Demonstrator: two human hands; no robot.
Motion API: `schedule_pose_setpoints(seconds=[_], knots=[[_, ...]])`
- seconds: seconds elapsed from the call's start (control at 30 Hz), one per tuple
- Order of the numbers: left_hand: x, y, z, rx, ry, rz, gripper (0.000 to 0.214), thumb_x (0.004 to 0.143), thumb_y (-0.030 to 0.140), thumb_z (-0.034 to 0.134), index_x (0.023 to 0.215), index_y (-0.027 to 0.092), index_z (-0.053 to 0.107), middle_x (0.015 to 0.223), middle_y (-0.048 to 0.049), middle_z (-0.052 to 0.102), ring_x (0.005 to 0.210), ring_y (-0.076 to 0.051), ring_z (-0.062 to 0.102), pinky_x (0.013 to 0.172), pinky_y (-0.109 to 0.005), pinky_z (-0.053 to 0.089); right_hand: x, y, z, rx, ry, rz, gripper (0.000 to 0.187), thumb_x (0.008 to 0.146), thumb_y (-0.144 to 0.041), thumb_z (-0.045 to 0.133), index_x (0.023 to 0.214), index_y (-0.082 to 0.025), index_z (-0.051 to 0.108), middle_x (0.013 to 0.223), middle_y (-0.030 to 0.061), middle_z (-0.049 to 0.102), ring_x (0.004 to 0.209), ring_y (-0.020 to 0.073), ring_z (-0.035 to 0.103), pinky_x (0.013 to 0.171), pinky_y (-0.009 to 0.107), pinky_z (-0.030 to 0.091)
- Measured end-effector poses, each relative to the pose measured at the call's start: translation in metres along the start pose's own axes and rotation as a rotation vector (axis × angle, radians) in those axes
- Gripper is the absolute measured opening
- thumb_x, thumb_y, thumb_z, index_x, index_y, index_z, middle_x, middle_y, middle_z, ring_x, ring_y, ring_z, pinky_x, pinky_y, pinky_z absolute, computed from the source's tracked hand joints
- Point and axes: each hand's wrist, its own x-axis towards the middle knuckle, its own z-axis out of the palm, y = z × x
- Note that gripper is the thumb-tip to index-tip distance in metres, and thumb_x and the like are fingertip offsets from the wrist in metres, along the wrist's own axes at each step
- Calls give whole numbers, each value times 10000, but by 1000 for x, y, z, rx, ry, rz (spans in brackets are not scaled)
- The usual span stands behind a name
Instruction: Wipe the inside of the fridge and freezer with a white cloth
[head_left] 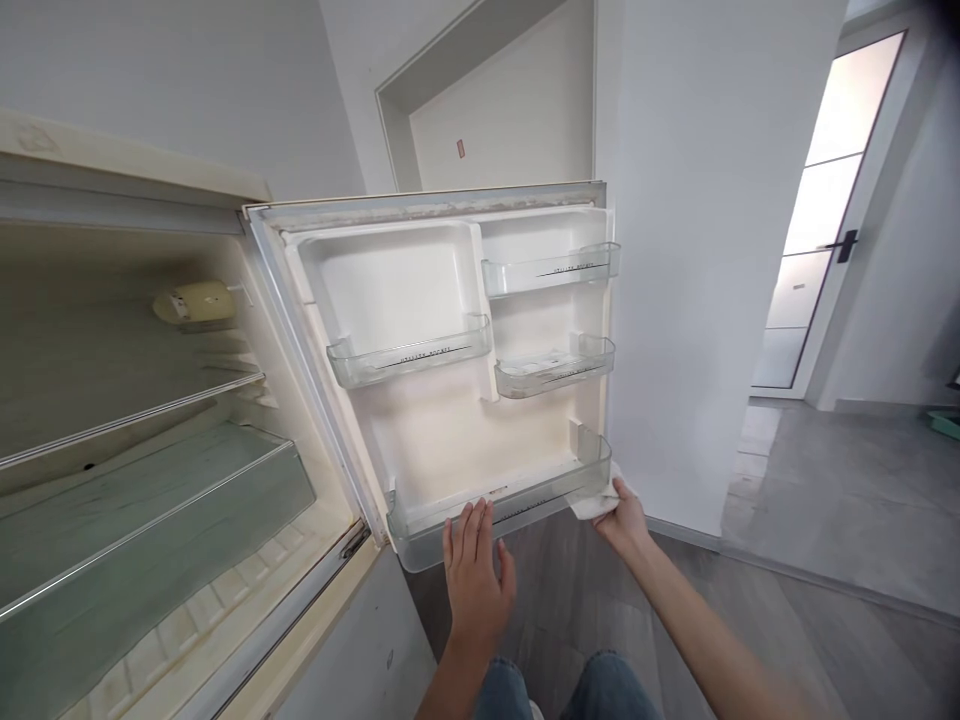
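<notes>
"What could go wrong?"

"The left hand (478,575) lies flat on the front of the low tray (529,509), gripping nothing. A hard push might pop the tray off the door (450,430)."

"And the right hand (624,522)?"

"It pinches a cloth (591,503) at the tray's right end. The cloth might snag there."

"What's around?"

"A drawer (195,545), then a lamp (199,302), then a wall (675,270) that might stop the door."

The fridge compartment (82,335) fills the frame's left, its drawer (172,545) below a shelf (135,419). At centre stands the fridge door (465,435) with bins (416,358); the left hand (477,575) is before the lowest bin (555,496), the right hand (624,520) and cloth (589,503) at its right end. Upper right, another door (832,190).
</notes>
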Motion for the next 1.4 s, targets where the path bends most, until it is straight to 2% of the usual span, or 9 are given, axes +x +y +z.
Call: schedule_pose_setpoints(seconds=[0.13, 0.3, 0.4, 0.5, 0.63, 0.97, 1.07, 1.23, 1.4], knots=[[0, 0, -1, 17, 1, 6, 553, 885, 209, 438, 1425, 254, 325, 1382, -38, 609, 1311, -238, 525, 1079, -528, 438, -30, 42, -4, -33, -39, 118, 233, 870, -215, 521, 1045, -220, 674, 779, -17, 746, 716, 155, 696, 780, 300, 572], [-1, -1, -2, 25, 3, 10, 562, 881, 205, 435, 1430, 260, 328, 1385, -41, 606, 1312, -240, 524, 1104, -516, 407, -79, 94, -11, -159, -251, 424, 348, 822, -421, 621, 1063, -178, 683, 953, 73, 747, 942, 272, 693, 895, 431, 537], [-1, -1, -6, 29, -14, 12, 541, 880, 202, 428, 1414, 254, 359, 1385, -40, 607, 1311, -239, 525, 1107, -514, 407, -94, 103, -26, -182, -244, 525, 361, 788, -420, 661, 1038, -161, 689, 976, 102, 741, 1010, 306, 671, 930, 455, 513], [-2, 0, -11, 13, -27, 4, 521, 880, 206, 428, 1397, 250, 385, 1383, -42, 609, 1321, -241, 516, 1122, -526, 400, -92, 93, -53, -204, -125, 478, 292, 748, -395, 689, 944, -179, 706, 921, 93, 747, 1021, 307, 668, 936, 449, 512], [-3, 4, -17, -25, -31, -38, 501, 877, 212, 432, 1378, 236, 411, 1372, -63, 616, 1321, -245, 515, 1143, -537, 389, -85, 59, -94, -219, -31, 384, 254, 703, -360, 714, 899, -198, 712, 913, 76, 750, 1017, 303, 671, 919, 444, 530], [-11, 9, -39, -21, -17, -66, 454, 870, 187, 430, 1324, 203, 446, 1318, -99, 631, 1313, -241, 512, 1147, -548, 396, -84, -21, -161, -253, 41, 210, 361, 573, -364, 789, 905, -253, 698, 932, 40, 752, 998, 310, 676, 867, 448, 582], [-16, 8, -47, -51, -32, -87, 445, 874, 186, 423, 1317, 205, 444, 1321, -108, 616, 1322, -239, 499, 1145, -543, 406, -88, -31, -171, -288, 52, 222, 442, 559, -371, 797, 968, -254, 674, 942, 52, 750, 1031, 317, 662, 829, 431, 598], [-25, 5, -60, -122, -80, -141, 429, 885, 226, 416, 1313, 208, 441, 1344, -126, 580, 1360, -264, 453, 1135, -553, 421, -108, -35, -166, -329, 88, 327, 725, 637, -305, 778, 1310, -254, 514, 1038, 42, 734, 1063, 280, 650, 817, 365, 597], [-34, 5, -77, -186, -124, -226, 413, 879, 190, 371, 1284, 191, 453, 1358, -139, 558, 1387, -251, 419, 1151, -529, 407, -104, -36, -168, -402, 60, 334, 702, 624, -322, 783, 1277, -239, 541, 1006, 36, 738, 993, 279, 677, 793, 363, 600]])
